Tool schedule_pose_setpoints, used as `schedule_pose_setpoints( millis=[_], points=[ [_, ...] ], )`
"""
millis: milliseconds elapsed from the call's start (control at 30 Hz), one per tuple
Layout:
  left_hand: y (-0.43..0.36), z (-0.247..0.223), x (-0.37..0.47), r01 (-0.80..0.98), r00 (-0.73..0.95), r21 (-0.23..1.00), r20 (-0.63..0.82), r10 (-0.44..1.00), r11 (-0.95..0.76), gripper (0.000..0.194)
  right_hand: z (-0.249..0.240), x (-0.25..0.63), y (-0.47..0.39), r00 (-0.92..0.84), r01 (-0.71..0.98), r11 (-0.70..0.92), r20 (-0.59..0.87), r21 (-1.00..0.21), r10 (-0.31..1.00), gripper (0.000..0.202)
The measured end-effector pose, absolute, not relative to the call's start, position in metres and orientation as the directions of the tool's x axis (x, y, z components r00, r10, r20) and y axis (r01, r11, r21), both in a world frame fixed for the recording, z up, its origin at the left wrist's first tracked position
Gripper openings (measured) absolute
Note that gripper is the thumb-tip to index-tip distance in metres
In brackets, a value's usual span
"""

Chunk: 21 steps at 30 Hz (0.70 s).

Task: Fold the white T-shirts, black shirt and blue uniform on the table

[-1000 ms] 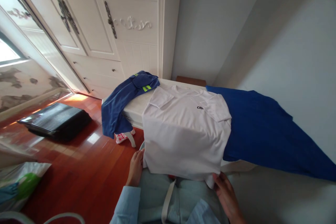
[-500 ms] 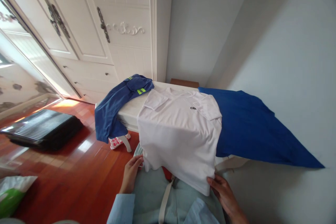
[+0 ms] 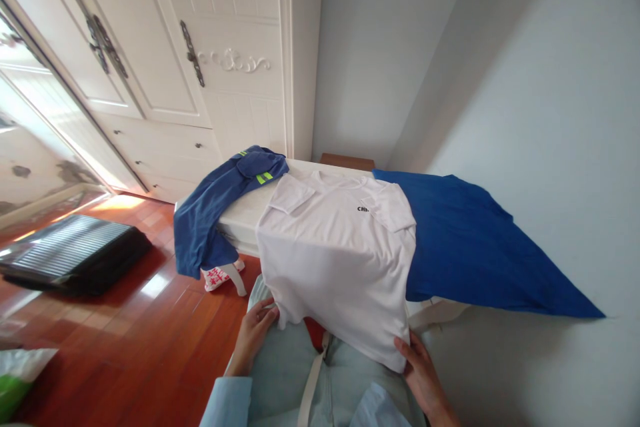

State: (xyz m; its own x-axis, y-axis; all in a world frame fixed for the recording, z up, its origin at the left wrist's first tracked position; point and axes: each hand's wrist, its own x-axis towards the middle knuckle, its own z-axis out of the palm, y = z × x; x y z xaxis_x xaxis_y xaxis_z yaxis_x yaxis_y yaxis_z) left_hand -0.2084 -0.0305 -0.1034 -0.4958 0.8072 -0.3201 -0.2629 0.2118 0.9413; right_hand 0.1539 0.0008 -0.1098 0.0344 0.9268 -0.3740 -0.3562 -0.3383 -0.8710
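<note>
A white T-shirt (image 3: 335, 260) with black letters on its chest lies over a white table (image 3: 240, 221), its lower part hanging over the near edge towards my lap. At the hem's left corner, my left hand (image 3: 256, 330) pinches the cloth with thumb and fingers. My right hand (image 3: 420, 367) grips the hem's right corner, thumb on top. Right of the shirt, a blue cloth (image 3: 465, 247) spreads across the table and past its end. Dark blue clothing (image 3: 215, 203) with yellow-green strips drapes over the table's left end.
A white wardrobe (image 3: 240, 7) stands behind the table, and a grey wall (image 3: 560, 147) rises on the right. On the red wooden floor (image 3: 150, 353) lie a black ribbed case (image 3: 75, 250) and a green-and-white bag (image 3: 20, 373). A red-and-white bag (image 3: 217, 277) sits beneath the table.
The view has shifted slightly, so the scene sits a little further left. My left hand has closed more fully on the shirt's left hem corner; the right hand keeps its hold.
</note>
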Motion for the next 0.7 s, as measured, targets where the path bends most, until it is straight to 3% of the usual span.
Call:
schedule_pose_setpoints(
  millis=[100, 233, 400, 567, 700],
  points=[
    [-0.031, -0.099, -0.21, -0.199, -0.468, 0.947, -0.317, 0.825, 0.251, 0.058, -0.111, 0.153, 0.003, -0.031, -0.36, -0.384, -0.4, -0.85, 0.916, 0.054],
    [-0.03, -0.104, -0.207, 0.028, -0.437, 0.958, -0.245, 0.865, 0.286, 0.04, -0.118, 0.15, 0.006, -0.066, -0.358, -0.384, -0.387, -0.851, 0.92, 0.058],
    [-0.031, -0.109, -0.205, 0.16, -0.509, 0.939, -0.186, 0.841, 0.305, 0.048, -0.123, 0.148, 0.008, -0.036, -0.339, -0.399, -0.412, -0.852, 0.91, 0.053],
    [-0.042, -0.107, -0.211, 0.022, -0.666, 0.944, -0.231, 0.709, 0.328, 0.065, -0.125, 0.15, 0.009, 0.047, -0.373, -0.368, -0.414, -0.852, 0.909, 0.046],
    [-0.052, -0.106, -0.216, -0.291, -0.745, 0.942, -0.333, 0.578, 0.168, 0.056, -0.128, 0.154, 0.009, 0.079, -0.382, -0.364, -0.422, -0.85, 0.903, 0.05]
  ],
)
